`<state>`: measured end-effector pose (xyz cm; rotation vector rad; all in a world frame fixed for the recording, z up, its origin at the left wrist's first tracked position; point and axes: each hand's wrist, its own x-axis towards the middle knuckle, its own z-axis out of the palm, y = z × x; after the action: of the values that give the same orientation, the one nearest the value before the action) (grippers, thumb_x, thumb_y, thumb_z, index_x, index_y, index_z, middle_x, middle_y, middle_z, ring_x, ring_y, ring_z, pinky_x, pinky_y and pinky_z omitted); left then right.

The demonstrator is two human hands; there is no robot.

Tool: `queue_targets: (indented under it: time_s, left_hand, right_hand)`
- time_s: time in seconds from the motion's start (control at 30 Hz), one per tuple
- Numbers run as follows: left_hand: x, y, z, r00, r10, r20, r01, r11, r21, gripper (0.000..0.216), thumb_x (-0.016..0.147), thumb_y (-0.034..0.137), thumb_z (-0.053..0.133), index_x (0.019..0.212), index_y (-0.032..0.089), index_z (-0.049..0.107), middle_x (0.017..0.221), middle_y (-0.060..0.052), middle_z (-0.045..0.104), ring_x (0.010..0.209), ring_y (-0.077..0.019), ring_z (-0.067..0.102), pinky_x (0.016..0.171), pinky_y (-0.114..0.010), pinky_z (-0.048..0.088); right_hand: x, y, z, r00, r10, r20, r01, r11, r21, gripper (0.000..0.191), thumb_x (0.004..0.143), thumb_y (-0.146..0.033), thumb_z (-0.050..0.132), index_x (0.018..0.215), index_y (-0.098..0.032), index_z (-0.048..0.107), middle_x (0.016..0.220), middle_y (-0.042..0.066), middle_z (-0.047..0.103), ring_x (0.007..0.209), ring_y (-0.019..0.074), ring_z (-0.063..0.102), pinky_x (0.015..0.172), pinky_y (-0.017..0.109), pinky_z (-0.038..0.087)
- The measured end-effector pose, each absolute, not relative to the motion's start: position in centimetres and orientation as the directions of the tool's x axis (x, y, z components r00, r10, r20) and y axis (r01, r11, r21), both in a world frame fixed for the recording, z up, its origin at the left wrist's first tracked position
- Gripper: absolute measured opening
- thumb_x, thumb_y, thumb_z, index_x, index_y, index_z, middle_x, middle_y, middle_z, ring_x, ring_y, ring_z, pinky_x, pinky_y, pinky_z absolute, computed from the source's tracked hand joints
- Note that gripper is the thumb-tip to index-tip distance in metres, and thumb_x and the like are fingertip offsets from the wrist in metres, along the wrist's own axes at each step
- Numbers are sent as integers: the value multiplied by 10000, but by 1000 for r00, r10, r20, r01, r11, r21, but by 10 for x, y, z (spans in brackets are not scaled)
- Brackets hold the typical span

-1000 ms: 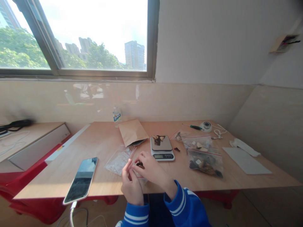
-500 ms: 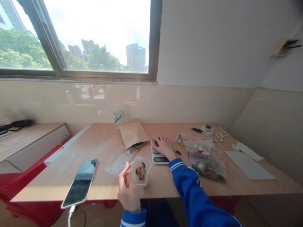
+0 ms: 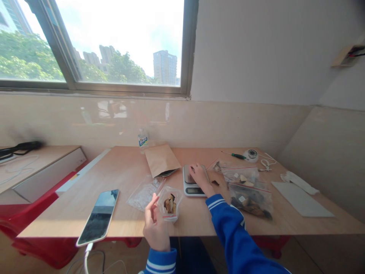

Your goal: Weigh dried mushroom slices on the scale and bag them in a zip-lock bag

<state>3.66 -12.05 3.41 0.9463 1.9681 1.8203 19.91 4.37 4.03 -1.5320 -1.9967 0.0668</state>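
My left hand (image 3: 156, 228) is closed at the left edge of an opened clear zip bag (image 3: 177, 205), keeping its mouth spread. Brown dried slices (image 3: 170, 204), perhaps dried mushroom, lie inside. My right hand (image 3: 199, 179) is over the metal plate of a small white kitchen scale (image 3: 194, 190), its fingers closed around a small dark dried piece (image 3: 193, 170), mostly hidden by them. One more dark dried piece (image 3: 215, 183) rests on the table just right of the scale.
Left of the bag lie empty clear bags (image 3: 144, 195) and a charging phone (image 3: 99, 217). Behind stand a brown paper pouch (image 3: 162, 160) and a bottle (image 3: 143, 139). Filled zip bags (image 3: 251, 205), a screwdriver (image 3: 238, 156), a white camera (image 3: 252, 155) and a white sheet (image 3: 302, 198) are on the right.
My right hand's spread fingers have drawn together over the scale plate, gathering up the dark piece, and more of the plate shows. My left hand stays at the bag.
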Motion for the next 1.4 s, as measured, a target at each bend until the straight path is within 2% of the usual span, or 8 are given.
queue_targets:
  time_s: [0.2,0.3,0.53,0.7,0.83,0.97,1.13,1.4]
  left_hand:
    - [39,-115,35,-735,659,161,226,14,974,281,859,319,428,1044,241,625,1188,-43,633,1066,-196,600,893,-302,467]
    - [39,-111,36,-733,667,135,213,36,976,276,855,290,430,1042,244,627,1201,-44,627,1051,-196,609,866,-303,475]
    - [38,-111,36,-753,645,126,231,81,970,260,834,282,472,1039,256,630,1166,-36,649,995,-200,630,787,-290,492]
    - [38,-112,34,-736,669,107,223,91,971,266,851,285,447,1050,261,622,1214,-29,622,1042,-206,611,836,-305,482]
    - [35,-112,27,-736,665,127,217,55,975,265,855,259,427,1037,257,620,1222,-26,616,1092,-189,587,880,-299,470]
    - [34,-112,24,-743,657,128,185,18,983,244,854,255,429,1005,253,620,1225,-29,613,1094,-182,588,891,-309,474]
    - [36,-113,27,-748,653,122,186,30,982,255,849,236,416,999,251,622,1232,-27,608,1109,-195,580,907,-330,472]
    - [38,-113,21,-740,644,194,187,-80,979,244,861,294,447,1009,237,632,1216,-44,618,1127,-196,568,921,-316,462]
  right_hand:
    - [163,6,80,-59,865,498,325,488,-810,273,891,-334,381,864,-175,600,885,50,647,839,148,595,740,239,450]
    - [146,-18,101,-268,885,381,212,440,-873,245,873,-313,426,847,-166,621,852,29,651,798,135,589,706,227,445]
    - [137,-44,99,-706,693,147,346,519,-782,183,838,-214,505,861,-196,685,774,-12,672,707,124,590,637,213,431]
    - [128,-47,88,-541,816,206,383,457,-803,284,847,-268,530,1109,-203,618,983,44,681,856,158,621,740,254,475]
    - [145,-39,95,-623,751,217,313,494,-811,374,895,-324,459,1256,-243,512,1142,47,630,948,154,614,787,270,487]
    - [186,-21,82,-340,886,314,657,463,-595,298,878,-206,444,1137,-184,589,1146,86,601,1096,205,518,974,364,380]
    - [231,-6,37,-211,949,236,899,283,-333,316,780,-92,495,1062,-152,625,1063,103,595,1035,229,514,924,349,392]
    - [223,-14,47,-192,932,306,722,346,-600,359,769,-46,456,1064,-169,620,1041,91,639,931,189,586,861,334,445]
